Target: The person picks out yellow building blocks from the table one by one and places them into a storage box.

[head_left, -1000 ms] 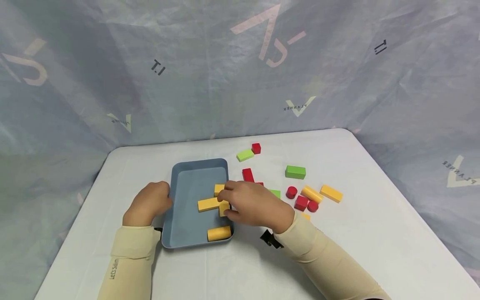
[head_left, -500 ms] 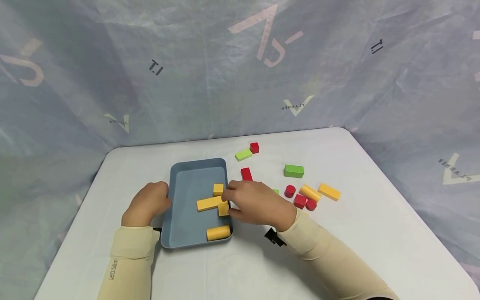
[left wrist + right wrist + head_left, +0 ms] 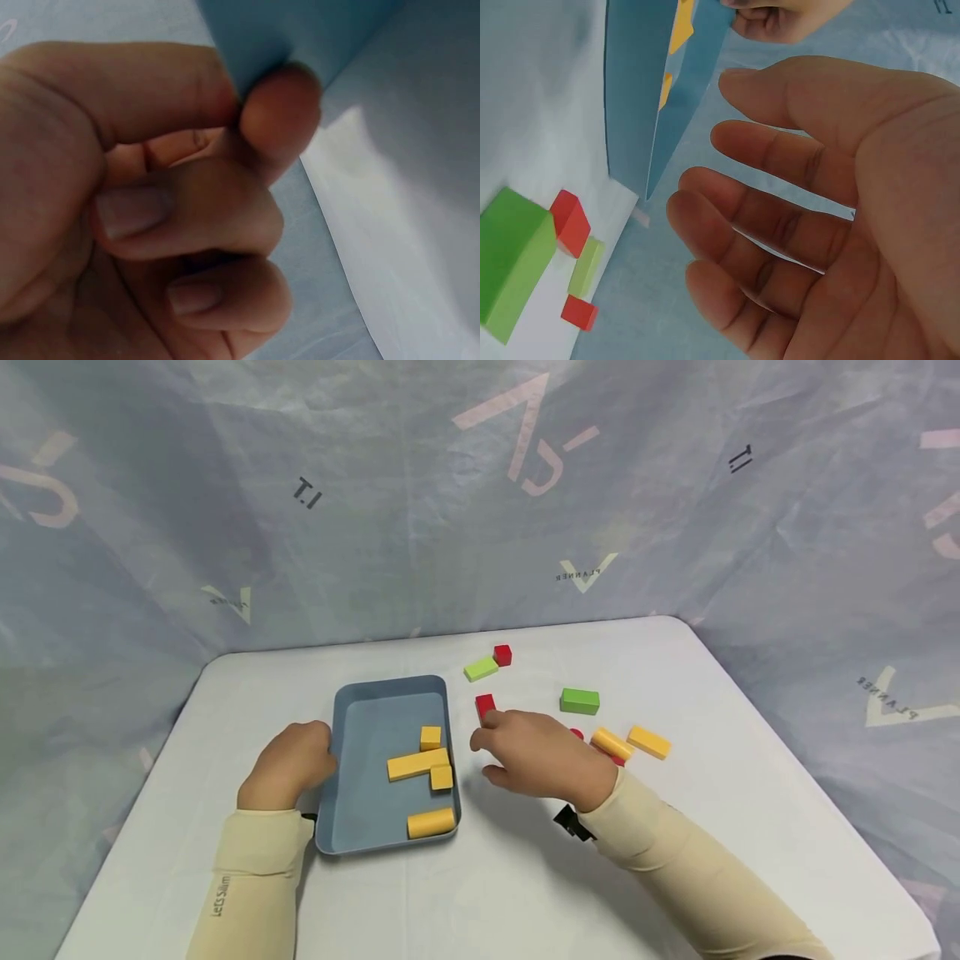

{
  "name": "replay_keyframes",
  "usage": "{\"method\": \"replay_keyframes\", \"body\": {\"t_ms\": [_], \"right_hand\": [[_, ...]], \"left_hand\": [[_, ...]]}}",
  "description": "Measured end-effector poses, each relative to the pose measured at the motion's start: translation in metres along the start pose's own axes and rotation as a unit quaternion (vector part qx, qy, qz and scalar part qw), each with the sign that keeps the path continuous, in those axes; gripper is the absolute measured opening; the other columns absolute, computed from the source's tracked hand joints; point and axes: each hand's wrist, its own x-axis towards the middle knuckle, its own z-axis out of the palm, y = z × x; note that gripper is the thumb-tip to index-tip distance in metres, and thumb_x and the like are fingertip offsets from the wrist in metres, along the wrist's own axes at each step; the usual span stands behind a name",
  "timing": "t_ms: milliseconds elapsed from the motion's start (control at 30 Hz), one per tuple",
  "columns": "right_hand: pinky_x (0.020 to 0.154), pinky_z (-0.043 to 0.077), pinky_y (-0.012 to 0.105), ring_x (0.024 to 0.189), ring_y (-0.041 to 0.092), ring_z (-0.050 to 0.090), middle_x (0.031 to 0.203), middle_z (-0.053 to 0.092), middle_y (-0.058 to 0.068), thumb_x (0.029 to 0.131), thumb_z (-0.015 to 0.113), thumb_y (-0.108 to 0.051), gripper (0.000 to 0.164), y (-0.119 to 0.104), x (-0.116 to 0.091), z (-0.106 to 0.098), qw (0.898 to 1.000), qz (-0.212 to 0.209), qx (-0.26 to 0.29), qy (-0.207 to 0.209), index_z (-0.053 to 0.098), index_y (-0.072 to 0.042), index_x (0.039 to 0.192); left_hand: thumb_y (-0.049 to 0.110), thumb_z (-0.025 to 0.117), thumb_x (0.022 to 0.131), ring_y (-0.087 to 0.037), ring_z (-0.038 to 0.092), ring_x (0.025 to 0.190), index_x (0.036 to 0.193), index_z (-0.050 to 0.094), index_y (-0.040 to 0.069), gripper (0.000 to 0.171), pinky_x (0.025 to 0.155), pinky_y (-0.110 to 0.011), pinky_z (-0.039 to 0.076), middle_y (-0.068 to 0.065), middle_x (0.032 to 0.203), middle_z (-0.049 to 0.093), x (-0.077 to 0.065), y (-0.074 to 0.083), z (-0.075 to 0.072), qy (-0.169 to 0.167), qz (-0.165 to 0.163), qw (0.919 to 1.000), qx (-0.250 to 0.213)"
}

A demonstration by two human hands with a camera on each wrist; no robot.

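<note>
A blue-grey tray stands on the white table. Its left rim is pinched between the thumb and index finger of my left hand; the left wrist view shows the tray's wall between them. Inside the tray lie a long yellow block, two yellow cubes, one upper and one lower, and a yellow cylinder. My right hand hovers right of the tray, apart from it. In the right wrist view its fingers are spread and loosely bent, holding nothing.
Right of the tray lie a red block, a light green block, a red cube, a green block, a yellow cylinder and a yellow block. My right hand and arm partly hide other pieces. A grey curtain hangs behind.
My right hand has moved from over the yellow cubes at the tray's right side out to the right, leaving the lower cube in the tray. My left hand keeps its grip on the rim.
</note>
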Motion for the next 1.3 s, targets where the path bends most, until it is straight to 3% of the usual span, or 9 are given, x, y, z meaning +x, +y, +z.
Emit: {"method": "replay_keyframes", "body": {"t_ms": [633,933,1300], "right_hand": [[0.062,0.048,0.025,0.073,0.005,0.046,0.090,0.054,-0.008,0.077,0.070,-0.026,0.018,0.010,-0.026,0.010,1.000,0.019,-0.009,0.004,0.065,-0.023,0.095],[0.066,0.050,0.026,0.078,0.005,0.051,0.097,0.058,-0.006,0.078,0.071,-0.027,0.024,0.015,-0.036,0.012,1.000,0.030,-0.010,-0.004,0.067,-0.022,0.100],[0.064,0.049,0.025,0.075,0.004,0.049,0.089,0.056,-0.008,0.076,0.072,-0.025,0.026,0.022,-0.051,0.017,0.999,0.036,-0.006,0.003,0.069,-0.020,0.101]], "left_hand": [[-0.003,0.054,0.070,-0.022,0.042,0.052,0.066,0.055,0.006,0.011,0.045,-0.036,0.037,-0.008,0.059,0.051,0.000,0.000,0.000,0.007,0.003,1.0000,0.001],[-0.003,0.053,0.070,-0.022,0.042,0.052,0.066,0.055,0.006,0.010,0.044,-0.036,0.037,-0.007,0.059,0.051,0.000,0.000,-0.001,0.004,0.005,1.0000,0.000],[-0.003,0.054,0.071,-0.022,0.043,0.052,0.067,0.057,0.005,0.009,0.045,-0.036,0.037,-0.008,0.059,0.052,-0.001,0.001,-0.001,0.002,0.000,1.0000,0.000]]}}
